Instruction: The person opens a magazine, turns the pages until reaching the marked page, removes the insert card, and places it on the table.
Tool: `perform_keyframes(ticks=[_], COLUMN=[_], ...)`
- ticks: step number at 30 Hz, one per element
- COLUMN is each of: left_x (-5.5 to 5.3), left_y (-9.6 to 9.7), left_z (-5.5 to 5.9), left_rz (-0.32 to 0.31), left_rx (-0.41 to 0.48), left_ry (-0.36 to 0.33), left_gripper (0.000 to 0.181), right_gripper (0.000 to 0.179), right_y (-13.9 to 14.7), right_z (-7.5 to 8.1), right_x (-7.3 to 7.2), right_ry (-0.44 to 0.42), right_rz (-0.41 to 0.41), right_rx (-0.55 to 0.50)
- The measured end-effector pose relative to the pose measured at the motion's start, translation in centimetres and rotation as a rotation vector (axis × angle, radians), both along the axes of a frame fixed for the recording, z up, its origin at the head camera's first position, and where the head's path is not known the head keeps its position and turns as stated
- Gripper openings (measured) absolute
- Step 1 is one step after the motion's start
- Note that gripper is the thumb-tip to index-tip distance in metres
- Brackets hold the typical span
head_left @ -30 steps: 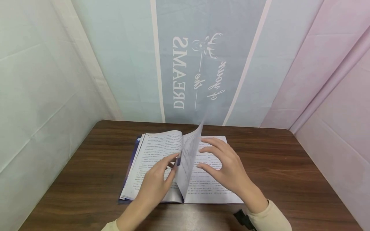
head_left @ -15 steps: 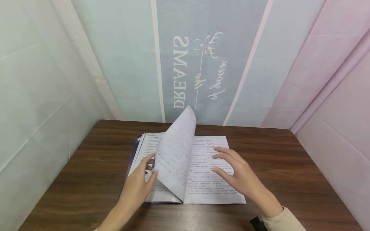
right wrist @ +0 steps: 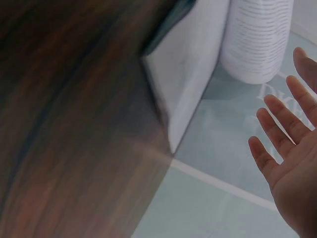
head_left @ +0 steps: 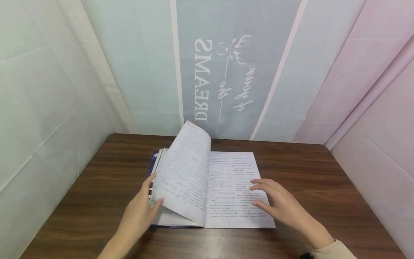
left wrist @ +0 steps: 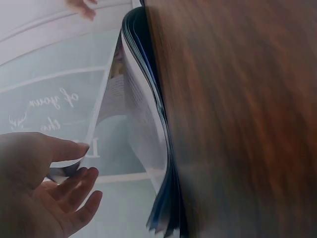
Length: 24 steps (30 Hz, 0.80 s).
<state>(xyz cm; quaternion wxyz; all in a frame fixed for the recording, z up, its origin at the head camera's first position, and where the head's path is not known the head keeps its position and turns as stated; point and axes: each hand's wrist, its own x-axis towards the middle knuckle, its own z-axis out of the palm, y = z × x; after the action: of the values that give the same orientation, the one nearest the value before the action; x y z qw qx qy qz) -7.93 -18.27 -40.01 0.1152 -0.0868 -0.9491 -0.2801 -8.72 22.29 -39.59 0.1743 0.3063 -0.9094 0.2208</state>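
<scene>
Head view: bright, soft, even light, source out of frame. Backdrop (head_left: 145,72) pale, low contrast. Table (head_left: 211,239) dark, dull glare patch at near edge. Soft shadow by left hand (head_left: 137,210). Book (head_left: 236,190) bright white, too soft to read. Wrist views dimmer. Left wrist: table grain smeared, backdrop hazy, its lines bowed by lens at upper left; left hand greyish, shaded. Right wrist: table blurred, darkest upper left; near book corner out of focus; right hand (right wrist: 294,153) shaded, fairly sharp; backdrop lettering washed out.
</scene>
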Motion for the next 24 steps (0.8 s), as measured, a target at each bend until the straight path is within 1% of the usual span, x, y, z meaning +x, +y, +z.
perform_keyframes(ticks=[6, 13, 18, 24], left_x=[0.0, 0.4, 0.7, 0.8], left_y=[-1.1, -2.3, -3.1, -3.7], left_z=[-0.6, -1.3, -1.9, -2.3], left_rz=[-0.002, -0.045, -0.080, -0.094], left_rx=[-0.065, -0.115, -0.148, -0.210], left_ry=[-0.057, -0.095, -0.108, -0.161], left_gripper=[0.090, 0.084, 0.079, 0.069], right_gripper=[0.042, 0.044, 0.045, 0.047], right_y=[1.3, 2.6, 3.4, 4.3], right_z=[-1.0, -1.8, -2.6, -3.2], right_x=[0.4, 1.0, 1.3, 1.4], right_ry=[-0.017, -0.083, -0.173, -0.283], right_rz=[0.014, -0.016, -0.049, -0.073], right_rx=[0.065, 0.136, 0.166, 0.187])
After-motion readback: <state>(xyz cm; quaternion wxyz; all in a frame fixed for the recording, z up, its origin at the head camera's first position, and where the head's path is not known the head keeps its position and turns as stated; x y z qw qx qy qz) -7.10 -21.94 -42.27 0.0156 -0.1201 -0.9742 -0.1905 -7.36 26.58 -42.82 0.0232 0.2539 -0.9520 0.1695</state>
